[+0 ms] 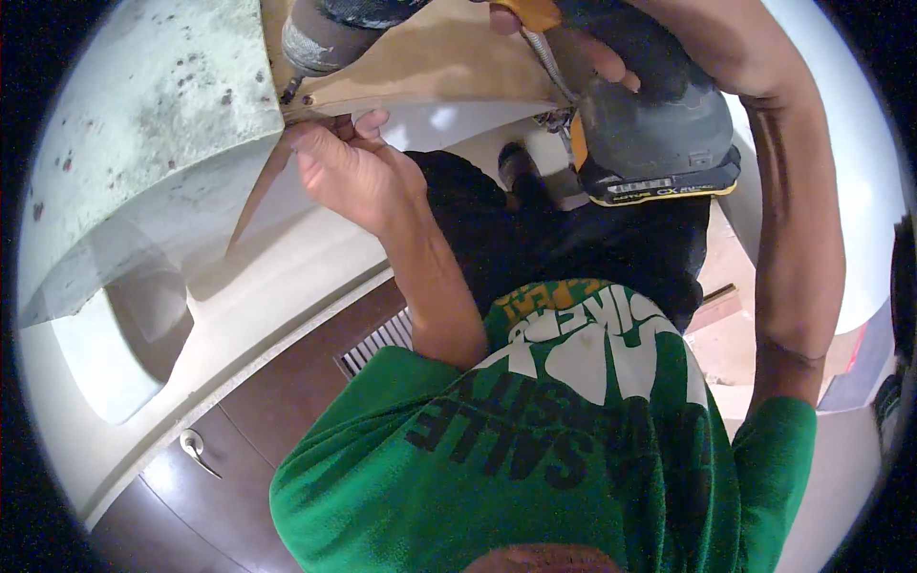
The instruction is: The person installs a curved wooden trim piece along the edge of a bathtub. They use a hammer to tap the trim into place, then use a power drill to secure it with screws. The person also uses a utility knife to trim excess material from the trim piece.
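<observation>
My right hand is wrapped round the grip of a cordless drill, a dark tool with yellow parts and a battery pack at its base. Its dusty chuck points down to the left. The short bit ends right by the corner of a light brown wooden board, beside a small dark spot in the wood. Just below that corner my left hand is closed, thumb and fingers pinched at the board's edge; the fingertips are partly hidden. A pale, dark-speckled panel meets the board on the left.
A braided hose hangs behind the drill. Lower left are a brown door with a lever handle and a vent grille. Cardboard-coloured pieces lie on the right, near a smooth white curved surface.
</observation>
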The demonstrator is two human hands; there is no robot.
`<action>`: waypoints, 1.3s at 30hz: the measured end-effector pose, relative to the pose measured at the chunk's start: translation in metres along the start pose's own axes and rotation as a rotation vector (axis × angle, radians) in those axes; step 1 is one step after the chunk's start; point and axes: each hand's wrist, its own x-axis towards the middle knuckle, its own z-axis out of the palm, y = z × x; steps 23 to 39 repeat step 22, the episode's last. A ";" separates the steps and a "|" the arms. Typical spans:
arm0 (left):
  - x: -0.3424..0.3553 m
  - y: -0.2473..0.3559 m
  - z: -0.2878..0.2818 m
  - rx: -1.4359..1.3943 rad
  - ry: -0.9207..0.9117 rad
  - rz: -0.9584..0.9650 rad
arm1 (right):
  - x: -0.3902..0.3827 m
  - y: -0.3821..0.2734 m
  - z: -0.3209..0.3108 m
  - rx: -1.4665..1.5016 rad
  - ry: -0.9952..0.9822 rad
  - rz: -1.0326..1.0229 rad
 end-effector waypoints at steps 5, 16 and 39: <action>-0.001 0.002 0.000 -0.001 -0.002 0.013 | 0.004 0.023 -0.014 0.058 -0.164 -0.162; -0.001 -0.001 -0.004 0.038 -0.041 -0.010 | 0.004 0.018 -0.014 0.146 -0.182 -0.037; -0.002 0.004 -0.006 0.069 -0.050 -0.035 | 0.009 0.023 -0.014 0.118 -0.200 -0.176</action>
